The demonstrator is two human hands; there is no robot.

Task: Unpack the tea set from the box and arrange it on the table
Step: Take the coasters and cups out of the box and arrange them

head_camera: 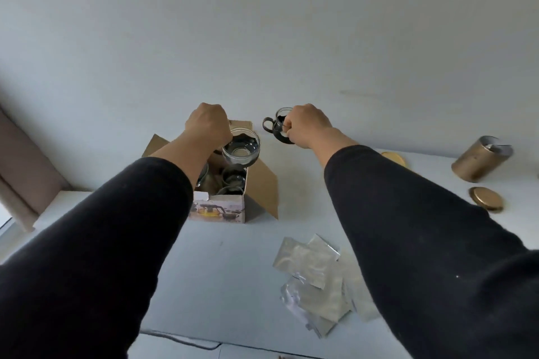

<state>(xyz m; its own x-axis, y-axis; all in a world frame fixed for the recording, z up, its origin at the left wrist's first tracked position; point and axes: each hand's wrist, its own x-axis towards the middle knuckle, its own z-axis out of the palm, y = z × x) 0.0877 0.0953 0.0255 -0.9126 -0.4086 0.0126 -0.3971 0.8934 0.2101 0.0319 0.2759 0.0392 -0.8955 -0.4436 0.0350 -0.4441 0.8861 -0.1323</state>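
Plain white wall fills the far half of the view, matte and bare, meeting a smooth white bench [227, 265] below it. At the far left a brown curtain [20, 172] hangs in soft folds beside the bench edge.

Left of centre stands the cardboard box [221, 210], small and square, its raw brown flaps splayed open and its near face printed with a glossy picture of a tea set. Inside it more clear glass pieces [230, 181] show as rounded, see-through shapes, too jumbled to tell apart. Above the box mouth the left hand [208, 125], fingers curled tight, grips a glass cup [241, 146] by its side; the cup is a wide, shallow, transparent bowl seated in a dark holder, tilted toward the camera.

Just right of the box the right hand [306, 125] closes around a second glass cup [278, 125], clear glass in a black holder with a looped black handle pointing left, held near the wall at the far edge of the bench.

Nearer, right of centre, lie several flat silver foil sachets [315, 280], crinkled and overlapping in a loose heap. At the right a brass-coloured cylindrical tin [478, 159] lies tipped on its side, open end showing, with a round gold lid [485, 198] flat on the bench just near of it. Both arms wear black sleeves [423, 242].
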